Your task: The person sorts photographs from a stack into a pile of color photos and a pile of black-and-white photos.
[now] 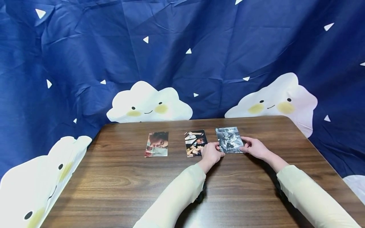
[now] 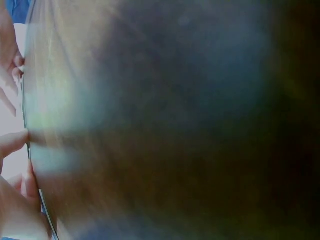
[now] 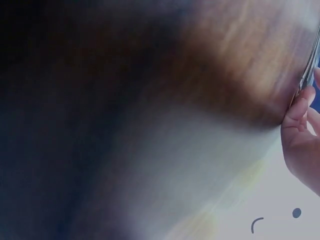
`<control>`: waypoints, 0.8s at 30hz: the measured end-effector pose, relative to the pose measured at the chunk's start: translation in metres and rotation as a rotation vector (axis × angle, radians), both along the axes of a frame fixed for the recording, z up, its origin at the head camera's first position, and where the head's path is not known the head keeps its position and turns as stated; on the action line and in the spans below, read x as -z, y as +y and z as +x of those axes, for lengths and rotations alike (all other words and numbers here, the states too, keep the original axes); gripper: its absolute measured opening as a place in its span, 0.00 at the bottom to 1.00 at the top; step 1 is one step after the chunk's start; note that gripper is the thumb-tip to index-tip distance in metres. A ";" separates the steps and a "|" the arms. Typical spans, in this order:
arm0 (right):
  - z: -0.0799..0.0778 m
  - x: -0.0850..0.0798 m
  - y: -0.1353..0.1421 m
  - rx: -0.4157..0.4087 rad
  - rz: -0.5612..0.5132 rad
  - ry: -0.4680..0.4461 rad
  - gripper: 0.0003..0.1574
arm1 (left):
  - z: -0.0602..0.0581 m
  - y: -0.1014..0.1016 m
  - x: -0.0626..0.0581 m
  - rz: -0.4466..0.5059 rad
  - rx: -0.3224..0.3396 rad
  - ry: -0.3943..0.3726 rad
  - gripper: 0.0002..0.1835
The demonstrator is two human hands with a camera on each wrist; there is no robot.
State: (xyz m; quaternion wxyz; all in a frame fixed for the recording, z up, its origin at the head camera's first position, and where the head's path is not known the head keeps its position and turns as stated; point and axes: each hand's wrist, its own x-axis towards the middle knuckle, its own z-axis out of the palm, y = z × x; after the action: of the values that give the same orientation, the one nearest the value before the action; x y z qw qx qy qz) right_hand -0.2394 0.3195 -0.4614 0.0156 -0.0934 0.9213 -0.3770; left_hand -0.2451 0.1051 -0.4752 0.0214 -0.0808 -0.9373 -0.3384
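A black-and-white photo print [image 1: 229, 139] lies at the right end of a row on the wooden table, between the two hands. My left hand [image 1: 211, 153] holds it at the lower left corner, with thumb and fingers at the edge. On the opposite side my right hand [image 1: 255, 148] pinches its right edge. In the right wrist view, the thumb and a fingertip of the right hand [image 3: 302, 132] meet at the thin edge of the print [image 3: 309, 65]. A colour photo print [image 1: 195, 143] lies just left of the left hand, which covers its lower right corner.
Another colour photo print [image 1: 156, 144] lies farther left in the row. The brown wood-grain table [image 1: 114, 177] ends at a back edge against a blue curtain [image 1: 171, 63] with white clouds. Both wrist views are mostly blurred tabletop.
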 end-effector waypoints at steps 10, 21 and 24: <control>0.004 -0.008 -0.005 0.005 -0.081 0.049 0.35 | 0.003 -0.003 -0.005 0.088 0.020 0.018 0.26; 0.000 -0.023 -0.045 -0.040 -0.099 0.154 0.29 | -0.009 -0.050 -0.022 0.250 0.147 0.056 0.25; -0.001 -0.021 -0.062 -0.065 -0.120 0.140 0.28 | -0.013 -0.080 -0.017 0.270 0.138 0.090 0.25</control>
State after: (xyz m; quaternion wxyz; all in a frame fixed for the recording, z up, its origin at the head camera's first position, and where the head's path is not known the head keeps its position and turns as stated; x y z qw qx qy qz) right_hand -0.2408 0.2570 -0.4409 -0.0422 -0.1499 0.8924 -0.4236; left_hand -0.2579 0.0248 -0.4578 0.0508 -0.1563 -0.8736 -0.4580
